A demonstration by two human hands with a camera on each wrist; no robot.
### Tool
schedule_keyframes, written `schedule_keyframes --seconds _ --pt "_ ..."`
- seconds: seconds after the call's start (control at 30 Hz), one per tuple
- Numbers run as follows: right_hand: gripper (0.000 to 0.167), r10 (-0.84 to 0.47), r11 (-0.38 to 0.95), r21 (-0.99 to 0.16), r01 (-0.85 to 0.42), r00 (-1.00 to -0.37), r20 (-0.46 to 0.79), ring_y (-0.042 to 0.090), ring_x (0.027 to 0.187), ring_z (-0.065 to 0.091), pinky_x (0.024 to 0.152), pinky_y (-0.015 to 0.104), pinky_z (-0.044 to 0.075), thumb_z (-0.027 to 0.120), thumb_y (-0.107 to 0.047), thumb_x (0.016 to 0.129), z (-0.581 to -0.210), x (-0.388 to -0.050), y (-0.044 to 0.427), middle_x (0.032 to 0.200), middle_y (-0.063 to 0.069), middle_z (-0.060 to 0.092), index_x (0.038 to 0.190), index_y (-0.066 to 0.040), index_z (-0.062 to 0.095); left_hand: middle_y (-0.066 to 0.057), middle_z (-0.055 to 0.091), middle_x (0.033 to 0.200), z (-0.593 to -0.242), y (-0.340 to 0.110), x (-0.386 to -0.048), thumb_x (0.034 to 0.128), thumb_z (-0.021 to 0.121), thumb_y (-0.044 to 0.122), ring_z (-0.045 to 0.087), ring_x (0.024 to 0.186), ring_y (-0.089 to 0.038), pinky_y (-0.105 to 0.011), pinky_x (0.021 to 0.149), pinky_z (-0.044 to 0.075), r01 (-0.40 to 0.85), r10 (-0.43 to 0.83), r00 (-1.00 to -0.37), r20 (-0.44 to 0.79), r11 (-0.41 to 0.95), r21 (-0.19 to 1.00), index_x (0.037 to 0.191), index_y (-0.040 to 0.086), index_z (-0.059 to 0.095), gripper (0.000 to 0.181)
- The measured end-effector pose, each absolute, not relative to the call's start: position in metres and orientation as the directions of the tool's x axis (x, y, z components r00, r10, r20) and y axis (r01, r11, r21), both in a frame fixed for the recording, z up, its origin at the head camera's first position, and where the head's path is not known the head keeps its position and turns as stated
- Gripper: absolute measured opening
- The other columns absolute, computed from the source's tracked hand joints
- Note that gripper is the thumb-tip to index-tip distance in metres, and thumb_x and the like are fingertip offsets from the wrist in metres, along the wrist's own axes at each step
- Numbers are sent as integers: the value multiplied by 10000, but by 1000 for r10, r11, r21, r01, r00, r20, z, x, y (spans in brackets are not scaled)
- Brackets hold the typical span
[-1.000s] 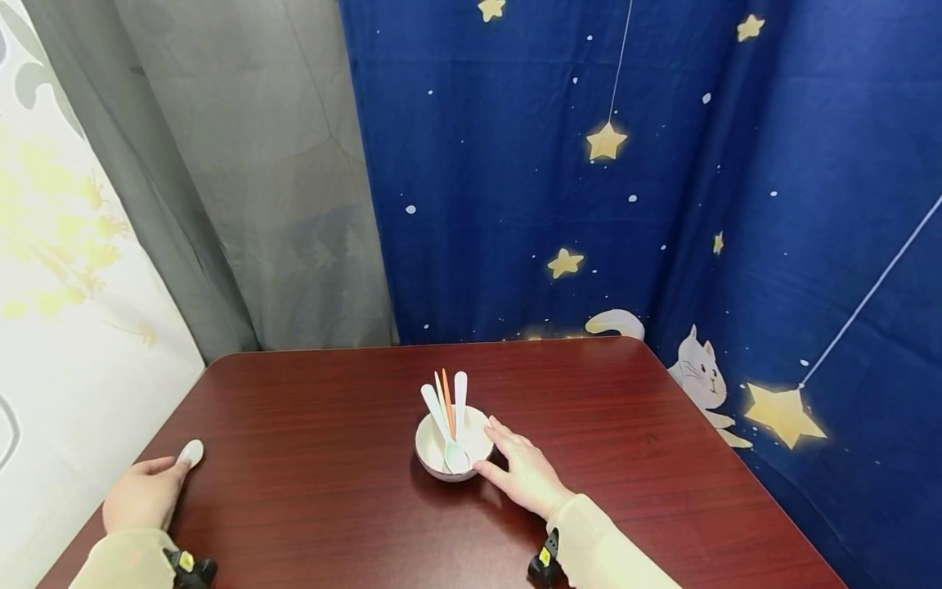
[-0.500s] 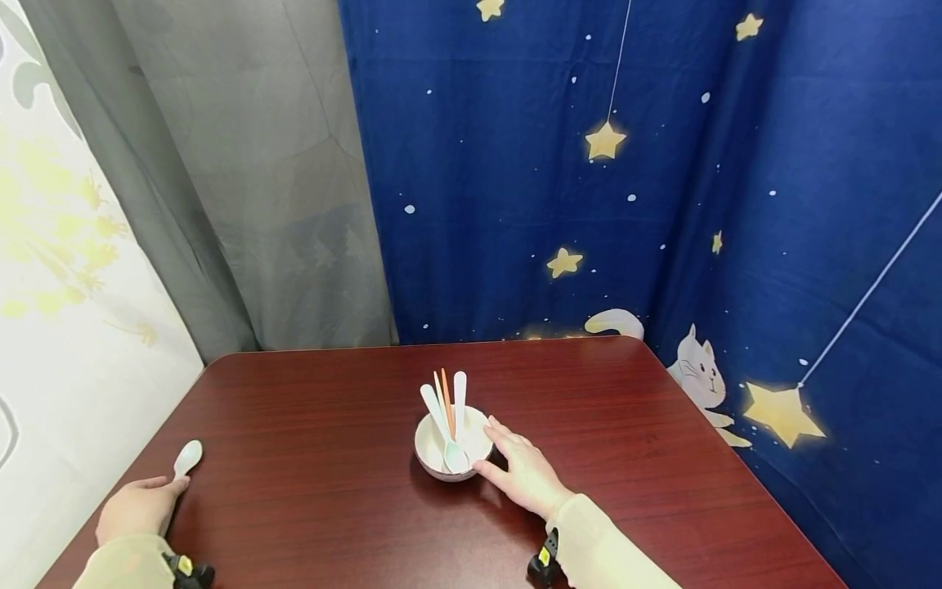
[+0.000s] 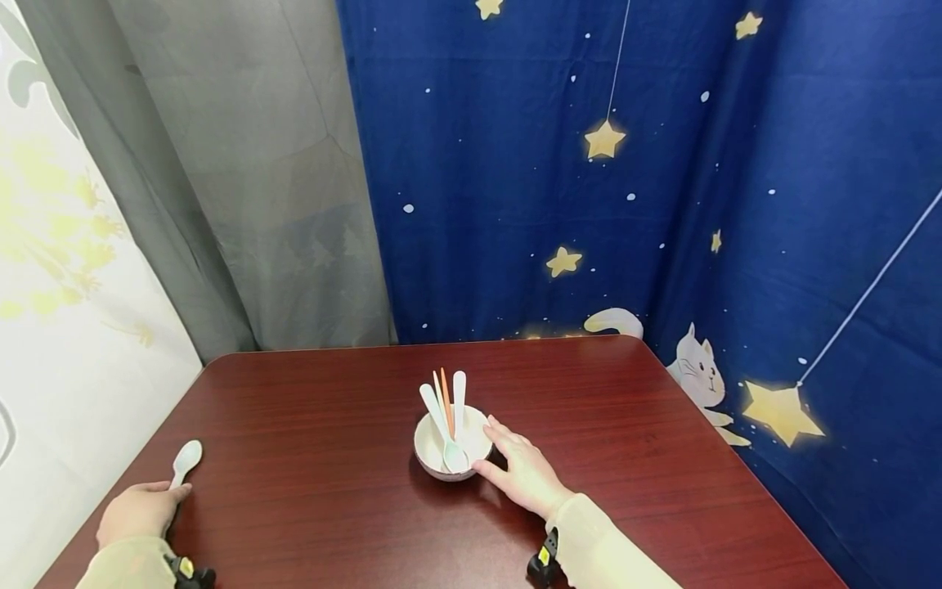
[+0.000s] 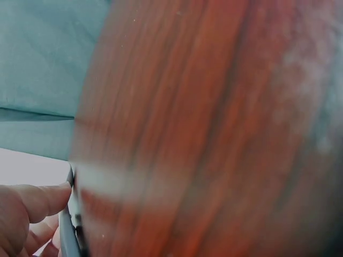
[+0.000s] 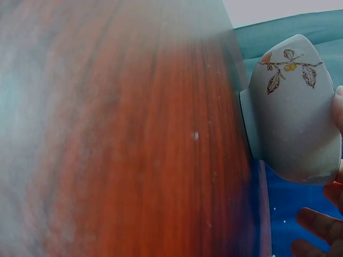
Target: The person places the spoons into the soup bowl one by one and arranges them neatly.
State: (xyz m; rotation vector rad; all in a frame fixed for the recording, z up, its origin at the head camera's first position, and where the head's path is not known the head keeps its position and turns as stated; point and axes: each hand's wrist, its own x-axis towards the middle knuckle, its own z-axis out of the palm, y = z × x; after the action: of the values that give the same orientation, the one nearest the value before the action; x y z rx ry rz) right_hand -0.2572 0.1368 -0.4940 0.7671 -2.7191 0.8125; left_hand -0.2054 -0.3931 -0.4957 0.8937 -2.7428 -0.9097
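Observation:
At the table's left side, a pale spoon (image 3: pixel 187 456) points away from me in the head view. My left hand (image 3: pixel 140 514) pinches its handle between thumb and fingers; most of the handle is hidden. The left wrist view shows that hand's thumb (image 4: pixel 51 201) against a thin grey edge. A white bowl (image 3: pixel 429 462) stands mid-table, tilted in the right wrist view, where a leaf-and-berry pattern shows. In it lean a mint spoon (image 3: pixel 452 452), an orange stick (image 3: pixel 446 393) and other pale handles. My right hand (image 3: pixel 526 474) touches the bowl's right rim with thumb and spread fingers.
The dark red wooden table (image 3: pixel 316 425) extends around the bowl and to its far edge. Behind it hang a grey curtain (image 3: pixel 265 180) and a blue curtain (image 3: pixel 500 180) with stars. A pale floral curtain (image 3: pixel 74 286) borders the left side.
My left hand has slid back toward me along the spoon, uncovering more of its handle, while the spoon's head stays almost in place. My right hand and the bowl have not visibly moved.

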Motion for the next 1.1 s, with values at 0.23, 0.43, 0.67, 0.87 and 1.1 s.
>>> schedule_keyframes --seconds 0.23,0.43,0.67,0.87,1.1 --pt "657 -423 715 -450 -535 -844 331 345 1321 418 1044 496 362 567 -498 926 -495 -258 137 1498 91 394 1393 -42 494 -351 561 1146 -499 -394 -206 867 652 279 506 1020 -528 -547 805 427 -482 -568 -822 -44 652 585 1117 -64 625 425" --pt "658 -422 712 -458 -533 -845 327 365 1320 413 1044 508 356 563 -491 930 -495 -257 137 1495 118 393 1395 -31 488 -345 561 1158 -502 -391 -213 860 654 263 509 1029 -522 -528 794 436 -472 -568 -823 -29 654 591 1098 -50 651 393" --pt "661 -422 712 -458 -533 -845 327 354 1323 413 1046 500 358 562 -496 929 -494 -256 137 1500 109 388 1401 -40 484 -345 553 1176 -499 -378 -222 877 640 283 511 1028 -517 -542 811 424 -440 -529 -848 -33 668 600 1130 -41 643 411" --pt "667 -425 712 -456 -534 -845 326 343 1326 412 1049 494 357 565 -502 925 -494 -257 138 1506 95 381 1406 -48 481 -330 577 1150 -501 -370 -228 869 655 275 512 1027 -517 -551 815 420 -400 -501 -865 -7 683 611 1095 -49 657 395" --pt "670 -425 711 -458 -534 -845 326 338 1332 405 1052 495 353 565 -507 922 -497 -259 137 1505 104 381 1406 -51 482 -367 486 1260 -500 -367 -226 851 665 376 454 1085 -577 -589 828 404 -442 -502 -863 -61 689 574 1204 -46 588 556"
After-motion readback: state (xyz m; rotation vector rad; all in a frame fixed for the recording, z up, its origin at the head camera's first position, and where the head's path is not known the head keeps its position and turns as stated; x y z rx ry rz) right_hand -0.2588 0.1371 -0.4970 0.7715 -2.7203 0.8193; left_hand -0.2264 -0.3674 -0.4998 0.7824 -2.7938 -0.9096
